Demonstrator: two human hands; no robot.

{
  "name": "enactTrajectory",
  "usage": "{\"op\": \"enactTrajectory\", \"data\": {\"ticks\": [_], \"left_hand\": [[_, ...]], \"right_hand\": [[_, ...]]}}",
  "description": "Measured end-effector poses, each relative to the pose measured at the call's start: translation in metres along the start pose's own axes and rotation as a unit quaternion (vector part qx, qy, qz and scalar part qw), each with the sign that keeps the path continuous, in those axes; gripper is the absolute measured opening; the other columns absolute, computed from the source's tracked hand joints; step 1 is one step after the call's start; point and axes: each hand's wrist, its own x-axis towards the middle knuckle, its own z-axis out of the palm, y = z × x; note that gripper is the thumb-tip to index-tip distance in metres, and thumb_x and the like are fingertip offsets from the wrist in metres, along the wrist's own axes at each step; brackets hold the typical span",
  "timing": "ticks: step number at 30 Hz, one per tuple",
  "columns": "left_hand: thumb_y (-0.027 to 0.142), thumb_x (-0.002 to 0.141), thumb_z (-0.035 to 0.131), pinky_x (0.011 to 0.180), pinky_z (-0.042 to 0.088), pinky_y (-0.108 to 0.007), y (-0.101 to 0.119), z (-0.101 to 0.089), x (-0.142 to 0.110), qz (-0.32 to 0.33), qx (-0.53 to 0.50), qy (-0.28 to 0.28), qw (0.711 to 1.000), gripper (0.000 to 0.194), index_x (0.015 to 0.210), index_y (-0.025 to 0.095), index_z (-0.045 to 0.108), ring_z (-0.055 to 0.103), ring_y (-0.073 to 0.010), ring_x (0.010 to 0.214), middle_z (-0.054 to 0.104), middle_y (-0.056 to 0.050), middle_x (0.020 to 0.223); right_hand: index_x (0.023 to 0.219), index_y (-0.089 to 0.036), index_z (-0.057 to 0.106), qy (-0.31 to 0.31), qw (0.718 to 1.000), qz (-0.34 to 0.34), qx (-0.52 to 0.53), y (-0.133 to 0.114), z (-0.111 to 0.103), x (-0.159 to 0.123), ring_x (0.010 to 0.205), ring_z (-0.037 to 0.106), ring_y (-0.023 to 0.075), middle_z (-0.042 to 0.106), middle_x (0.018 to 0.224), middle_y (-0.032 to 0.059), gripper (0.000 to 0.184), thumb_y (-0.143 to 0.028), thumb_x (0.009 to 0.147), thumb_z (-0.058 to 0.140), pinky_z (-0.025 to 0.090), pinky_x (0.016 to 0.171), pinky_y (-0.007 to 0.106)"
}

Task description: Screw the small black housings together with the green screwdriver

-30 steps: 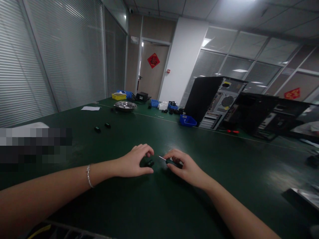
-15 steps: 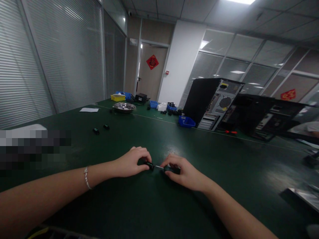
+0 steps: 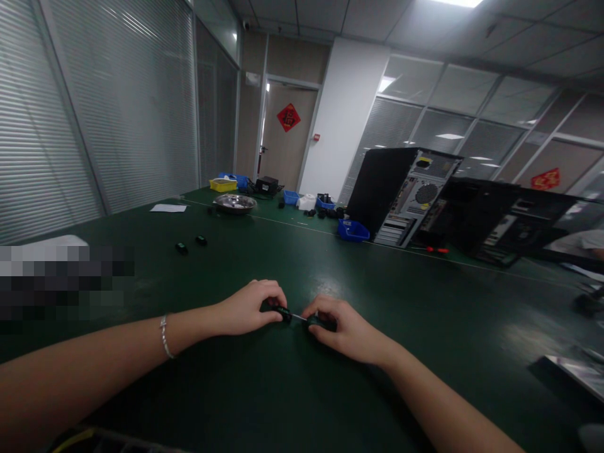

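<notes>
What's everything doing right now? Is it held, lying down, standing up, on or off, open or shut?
Small black part: held in left hand
Dark-handled screwdriver: held in right hand, shaft pointing at that part
Two loose black pieces: lying down
Metal bowl: upright
Paper: lying flat
Nearest blue bin: open on top
Red-handled tool: lying down
Tall computer tower: standing
Ceiling light: on
Door: can't tell if shut

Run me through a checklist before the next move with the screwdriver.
1. Left grip has the small black part between thumb and fingers: ok.
2. Right grip holds the screwdriver by its handle: ok.
3. Shaft points at the part's near end: ok.
4. Tip seated in the part: cannot tell, too small to see.
5. Two other black parts lie apart from both grips: ok.
</notes>
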Motion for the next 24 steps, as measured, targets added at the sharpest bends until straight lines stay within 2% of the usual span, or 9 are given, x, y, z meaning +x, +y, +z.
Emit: {"op": "enactTrajectory", "data": {"ticks": [10, 19, 24], "left_hand": [[0.027, 0.084, 0.069, 0.078, 0.044, -0.029, -0.004, 0.001, 0.001, -0.005, -0.007, -0.006, 1.0, 0.019, 0.101, 0.019, 0.068, 0.058, -0.0196, 0.088, 0.062, -0.003, 0.096], [0.024, 0.082, 0.068, 0.077, 0.044, -0.029, 0.002, -0.002, 0.001, -0.017, -0.004, -0.015, 1.0, 0.018, 0.099, 0.018, 0.068, 0.058, -0.0198, 0.088, 0.062, -0.004, 0.095], [0.026, 0.082, 0.068, 0.078, 0.044, -0.03, -0.001, -0.001, 0.002, -0.012, 0.001, -0.014, 1.0, 0.019, 0.1, 0.018, 0.067, 0.058, -0.0204, 0.089, 0.062, -0.004, 0.096]], "right_hand": [[0.107, -0.02, 0.064, 0.054, 0.998, -0.004, 0.025, -0.011, -0.003, 0.002, 0.085, 0.055, 0.0177, 0.059, 0.099, 0.0037, 0.021, -0.016, 0.088, 0.058, 0.044, 0.073, 0.029], [0.104, -0.021, 0.065, 0.033, 0.999, -0.006, -0.005, -0.007, 0.002, 0.001, 0.081, 0.055, 0.0163, 0.059, 0.096, 0.0021, 0.022, -0.011, 0.085, 0.06, 0.044, 0.072, 0.028], [0.107, -0.022, 0.066, 0.04, 0.999, -0.03, 0.003, -0.017, 0.009, 0.008, 0.086, 0.057, 0.0168, 0.059, 0.101, 0.0031, 0.023, -0.014, 0.086, 0.06, 0.045, 0.075, 0.028]]}}
